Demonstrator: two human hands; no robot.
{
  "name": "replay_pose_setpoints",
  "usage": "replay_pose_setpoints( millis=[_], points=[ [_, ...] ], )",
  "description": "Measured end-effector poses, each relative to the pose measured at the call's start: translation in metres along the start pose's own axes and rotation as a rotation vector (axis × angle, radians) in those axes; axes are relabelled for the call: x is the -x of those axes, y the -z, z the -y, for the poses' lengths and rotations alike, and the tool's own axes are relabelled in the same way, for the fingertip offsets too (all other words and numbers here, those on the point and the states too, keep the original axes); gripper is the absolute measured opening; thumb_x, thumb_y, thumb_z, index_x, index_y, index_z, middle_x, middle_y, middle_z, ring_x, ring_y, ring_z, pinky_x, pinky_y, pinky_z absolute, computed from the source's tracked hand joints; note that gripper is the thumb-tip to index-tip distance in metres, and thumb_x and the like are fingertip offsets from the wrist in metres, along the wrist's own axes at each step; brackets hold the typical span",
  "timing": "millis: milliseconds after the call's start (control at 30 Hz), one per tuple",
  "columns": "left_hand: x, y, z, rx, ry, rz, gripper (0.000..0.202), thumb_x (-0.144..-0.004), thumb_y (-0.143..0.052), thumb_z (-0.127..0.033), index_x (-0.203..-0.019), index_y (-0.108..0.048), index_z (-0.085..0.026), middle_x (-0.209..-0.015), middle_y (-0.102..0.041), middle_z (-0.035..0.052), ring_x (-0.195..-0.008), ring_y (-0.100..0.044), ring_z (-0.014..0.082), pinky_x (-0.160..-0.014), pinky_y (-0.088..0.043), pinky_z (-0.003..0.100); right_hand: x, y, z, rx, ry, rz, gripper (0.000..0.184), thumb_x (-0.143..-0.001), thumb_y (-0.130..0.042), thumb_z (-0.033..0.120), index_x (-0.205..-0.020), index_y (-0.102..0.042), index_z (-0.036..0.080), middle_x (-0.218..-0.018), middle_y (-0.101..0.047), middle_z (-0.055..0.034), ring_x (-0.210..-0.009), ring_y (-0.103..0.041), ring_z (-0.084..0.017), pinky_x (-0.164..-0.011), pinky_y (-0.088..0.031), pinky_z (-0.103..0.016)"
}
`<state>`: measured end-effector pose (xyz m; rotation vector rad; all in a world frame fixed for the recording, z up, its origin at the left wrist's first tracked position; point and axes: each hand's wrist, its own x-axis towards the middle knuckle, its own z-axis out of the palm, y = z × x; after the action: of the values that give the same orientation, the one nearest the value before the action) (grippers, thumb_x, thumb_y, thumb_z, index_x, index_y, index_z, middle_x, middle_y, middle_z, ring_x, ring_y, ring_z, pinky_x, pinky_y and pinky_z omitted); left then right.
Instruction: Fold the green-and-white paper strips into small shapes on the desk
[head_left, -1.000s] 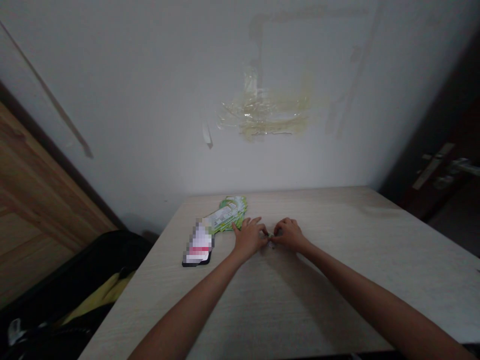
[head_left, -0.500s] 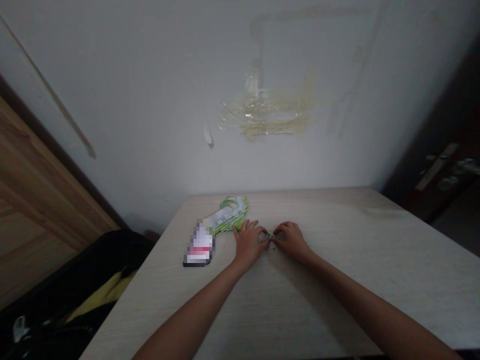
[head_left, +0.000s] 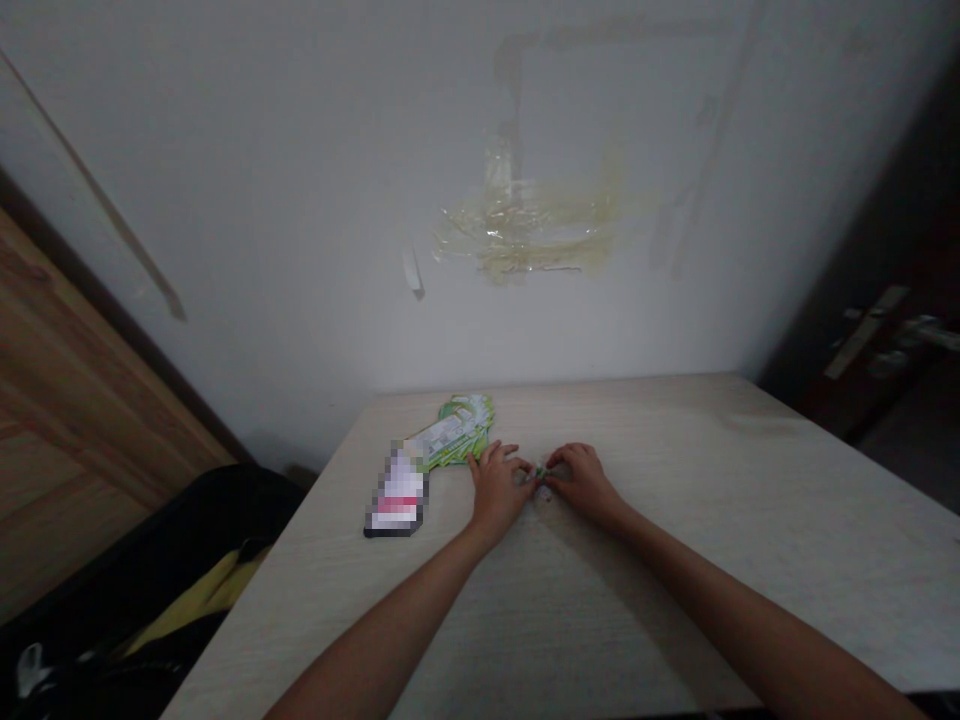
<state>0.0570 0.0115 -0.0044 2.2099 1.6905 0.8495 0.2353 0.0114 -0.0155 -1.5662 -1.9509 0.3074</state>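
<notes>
Both my hands rest on a pale wooden table (head_left: pixel 675 560), fingertips meeting over a tiny greenish object (head_left: pixel 539 475) that is too small to name. My left hand (head_left: pixel 497 484) pinches it from the left, with its outer fingers spread on the tabletop. My right hand (head_left: pixel 580 478) is curled and pinches it from the right. A green and white printed packet (head_left: pixel 454 430) lies just beyond my left hand. A dark phone (head_left: pixel 396 496) lies to the left of that hand.
A white wall with old tape marks (head_left: pixel 525 225) rises directly behind the table. A black and yellow bag (head_left: pixel 172 580) sits on the floor at the left, beside a wooden panel (head_left: pixel 67 430). A dark door with a metal handle (head_left: pixel 900 335) stands at the right.
Both hands stay together over the tiny object; only the fingers shift slightly. The packet and phone have not moved.
</notes>
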Motion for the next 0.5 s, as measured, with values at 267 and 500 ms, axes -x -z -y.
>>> replay_pose_setpoints(
  millis=[267,500],
  points=[
    [-0.004,-0.002,0.003,0.080,-0.038,-0.049,0.010,-0.076,-0.076,-0.034,-0.085,-0.074,-0.030,-0.123,-0.062,0.0001,-0.130,-0.040,0.0258,-0.114,-0.010,0.055,-0.003,-0.010,-0.013,-0.071,0.143,-0.058,0.016,-0.077,-0.070,0.028,-0.088,-0.073,0.017,-0.102,-0.064,-0.0105,-0.108,-0.050,-0.026,-0.096,-0.039,-0.037],
    [-0.005,-0.004,0.003,0.041,-0.034,-0.013,0.012,-0.079,-0.072,-0.038,-0.088,-0.075,-0.030,-0.126,-0.060,0.0020,-0.132,-0.037,0.0289,-0.113,-0.008,0.059,-0.005,-0.012,-0.019,-0.137,0.208,-0.068,0.008,-0.077,-0.069,0.022,-0.084,-0.070,0.018,-0.100,-0.065,-0.0092,-0.106,-0.052,-0.025,-0.096,-0.041,-0.037]
  ],
)
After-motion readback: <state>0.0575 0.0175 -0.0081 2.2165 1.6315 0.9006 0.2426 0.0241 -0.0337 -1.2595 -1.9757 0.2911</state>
